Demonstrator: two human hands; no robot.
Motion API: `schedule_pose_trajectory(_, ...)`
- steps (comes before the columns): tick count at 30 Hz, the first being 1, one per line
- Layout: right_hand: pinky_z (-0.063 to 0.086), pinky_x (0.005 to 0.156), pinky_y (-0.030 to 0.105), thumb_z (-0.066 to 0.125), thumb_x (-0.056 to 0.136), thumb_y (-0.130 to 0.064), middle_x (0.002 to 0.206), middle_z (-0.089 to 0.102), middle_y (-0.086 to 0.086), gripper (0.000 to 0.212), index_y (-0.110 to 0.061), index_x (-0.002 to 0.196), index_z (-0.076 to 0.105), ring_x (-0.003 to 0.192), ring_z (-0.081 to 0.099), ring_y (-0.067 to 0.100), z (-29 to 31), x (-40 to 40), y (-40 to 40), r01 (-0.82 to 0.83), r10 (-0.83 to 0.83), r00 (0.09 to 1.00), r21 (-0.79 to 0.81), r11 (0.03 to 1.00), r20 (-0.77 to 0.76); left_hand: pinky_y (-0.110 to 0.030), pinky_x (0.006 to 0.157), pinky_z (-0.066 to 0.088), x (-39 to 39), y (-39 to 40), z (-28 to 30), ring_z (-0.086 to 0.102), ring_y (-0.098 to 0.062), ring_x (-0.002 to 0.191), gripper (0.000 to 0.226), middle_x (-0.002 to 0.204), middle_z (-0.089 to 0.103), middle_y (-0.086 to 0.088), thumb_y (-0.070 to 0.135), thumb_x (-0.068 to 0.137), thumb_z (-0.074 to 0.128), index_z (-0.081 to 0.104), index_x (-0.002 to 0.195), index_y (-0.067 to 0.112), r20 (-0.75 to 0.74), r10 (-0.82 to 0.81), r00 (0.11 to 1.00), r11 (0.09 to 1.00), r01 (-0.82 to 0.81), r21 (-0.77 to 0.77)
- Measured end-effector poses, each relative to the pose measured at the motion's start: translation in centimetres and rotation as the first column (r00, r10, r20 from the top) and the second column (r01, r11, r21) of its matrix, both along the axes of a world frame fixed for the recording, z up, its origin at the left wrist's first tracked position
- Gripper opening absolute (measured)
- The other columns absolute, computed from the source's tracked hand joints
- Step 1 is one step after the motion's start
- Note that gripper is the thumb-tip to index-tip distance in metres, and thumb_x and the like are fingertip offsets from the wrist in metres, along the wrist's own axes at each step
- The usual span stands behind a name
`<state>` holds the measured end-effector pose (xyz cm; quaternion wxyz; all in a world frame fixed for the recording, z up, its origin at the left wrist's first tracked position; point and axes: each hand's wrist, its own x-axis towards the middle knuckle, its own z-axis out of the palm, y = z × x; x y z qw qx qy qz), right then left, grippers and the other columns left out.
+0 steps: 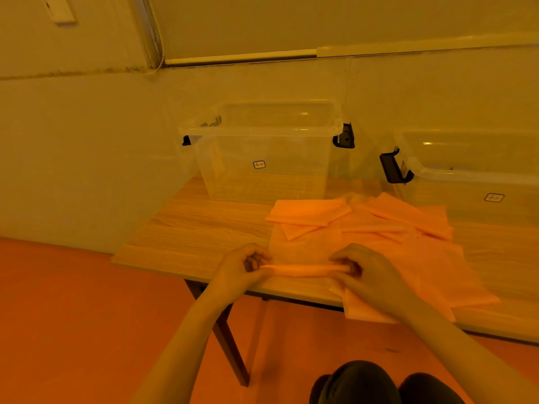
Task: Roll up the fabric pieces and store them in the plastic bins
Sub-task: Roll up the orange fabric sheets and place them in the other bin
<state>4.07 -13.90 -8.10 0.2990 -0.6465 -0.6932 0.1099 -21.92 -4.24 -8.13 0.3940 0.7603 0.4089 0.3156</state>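
Pinching fabric roll (304,270) ends: left hand (243,265), right hand (360,271) (apart, curled).

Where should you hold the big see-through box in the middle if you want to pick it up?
Grip the clear plastic bin under its rim at the two short ends, one hand coming from each side. The rim juts out there like a lip, and the black latch handles sit at those ends. The smooth walls likely offer little grip.

Looks forward and down from head height, close over the near edge of a wooden table (186,228). Takes in two clear bins (262,153) at the wall, with floor and knees at the bottom.
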Motion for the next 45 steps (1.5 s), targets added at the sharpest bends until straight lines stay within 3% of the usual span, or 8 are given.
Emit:
schedule_pose_trajectory(9, 0.033, 0.082, 0.013, 0.070, 0.082, -0.028, 0.093, 0.053, -0.025, 0.010, -0.032, 0.090, 0.067, 0.095, 0.044, -0.010, 0.2, 0.6, 0.8, 0.032, -0.020, 0.998, 0.191, 0.981, -0.063, -0.008, 0.068, 0.044, 1.4, -0.2, 1.5, 0.060, -0.004, 0.087, 0.031, 0.094, 0.064, 0.010, 0.013, 0.079, 0.075, 0.061, 0.092, 0.036, 0.092, 0.162, 0.982, 0.986, -0.165, 0.018)
schedule_pose_trajectory(13, 0.037, 0.085, 0.009, 0.069, 0.085, -0.023, 0.104, 0.058, -0.019, 0.015, -0.029, 0.098, 0.067, 0.099, 0.047, -0.010, 1.1, 0.8, 1.2, 0.080, -0.046, 0.975, 0.153, 0.985, -0.217, -0.022, 0.074, 0.053, 2.5, -0.3, 2.2, 0.065, -0.009, 0.089, 0.033, 0.097, 0.067, 0.002, 0.003, 0.077, 0.074, 0.060, 0.092, 0.029, 0.291, 0.269, 0.918, 0.963, -0.253, -0.092)
schedule_pose_trajectory(18, 0.045, 0.077, 0.006, 0.069, 0.085, -0.016, 0.099, 0.061, -0.022, 0.019, -0.030, 0.098, 0.066, 0.093, 0.054, -0.011, 1.8, 0.8, 1.3, 0.114, -0.081, 0.931, 0.072, 0.991, -0.355, -0.012, 0.065, 0.052, 3.8, -0.9, 2.8, 0.064, -0.002, 0.084, 0.024, 0.090, 0.067, 0.006, 0.000, 0.079, 0.072, 0.062, 0.089, 0.020, 0.401, 0.337, 0.852, 0.941, -0.305, -0.144)
schedule_pose_trajectory(24, 0.042, 0.073, 0.003, 0.073, 0.080, -0.009, 0.094, 0.066, -0.014, 0.017, -0.020, 0.093, 0.073, 0.086, 0.056, -0.009, 1.2, 0.6, 1.3, 0.137, -0.101, 0.894, 0.053, 0.989, -0.436, -0.010, 0.067, 0.050, 4.3, -0.9, 1.5, 0.064, 0.004, 0.086, 0.021, 0.093, 0.069, 0.009, 0.004, 0.081, 0.071, 0.065, 0.090, 0.023, 0.361, 0.349, 0.865, 0.937, -0.313, -0.155)
schedule_pose_trajectory(32, 0.043, 0.074, 0.005, 0.074, 0.080, -0.018, 0.096, 0.065, -0.019, 0.017, -0.028, 0.093, 0.071, 0.090, 0.055, -0.011, 1.2, 0.5, 1.2, 0.130, -0.107, 0.886, 0.020, 0.991, -0.452, -0.012, 0.073, 0.052, 3.6, -0.4, 0.6, 0.063, -0.002, 0.094, 0.028, 0.102, 0.067, 0.007, 0.008, 0.077, 0.076, 0.069, 0.104, 0.012, 0.236, 0.275, 0.932, 0.957, -0.243, -0.157)
schedule_pose_trajectory(37, 0.043, 0.070, 0.006, 0.075, 0.079, -0.014, 0.094, 0.066, -0.017, 0.020, -0.031, 0.090, 0.070, 0.081, 0.057, -0.010, 1.0, 0.5, 0.7, 0.091, -0.079, 0.893, 0.005, 0.996, -0.443, -0.012, 0.071, 0.052, 2.8, -0.4, 0.8, 0.062, -0.001, 0.087, 0.022, 0.097, 0.066, 0.009, 0.009, 0.078, 0.076, 0.067, 0.094, 0.020, 0.146, 0.203, 0.968, 0.977, -0.192, -0.087)
schedule_pose_trajectory(42, 0.052, 0.078, 0.021, 0.073, 0.079, -0.005, 0.096, 0.067, -0.010, 0.025, -0.029, 0.088, 0.069, 0.090, 0.062, 0.003, 0.3, 0.7, 0.2, 0.055, -0.043, 0.887, 0.013, 0.998, -0.459, -0.018, 0.067, 0.051, 2.0, -0.5, 0.5, 0.064, -0.013, 0.083, 0.015, 0.093, 0.067, 0.000, 0.017, 0.079, 0.075, 0.066, 0.091, 0.021, 0.134, 0.170, 0.976, 0.983, -0.158, -0.098)
schedule_pose_trajectory(45, 0.051, 0.076, 0.017, 0.074, 0.079, -0.008, 0.094, 0.067, -0.010, 0.022, -0.028, 0.087, 0.069, 0.087, 0.061, 0.000, 0.1, 0.5, 0.0, 0.072, -0.056, 0.875, 0.015, 0.997, -0.481, -0.014, 0.062, 0.047, 1.7, -0.6, 0.4, 0.063, -0.011, 0.079, 0.013, 0.094, 0.066, -0.001, 0.020, 0.081, 0.074, 0.065, 0.092, 0.021, 0.128, 0.149, 0.980, 0.986, -0.138, -0.092)
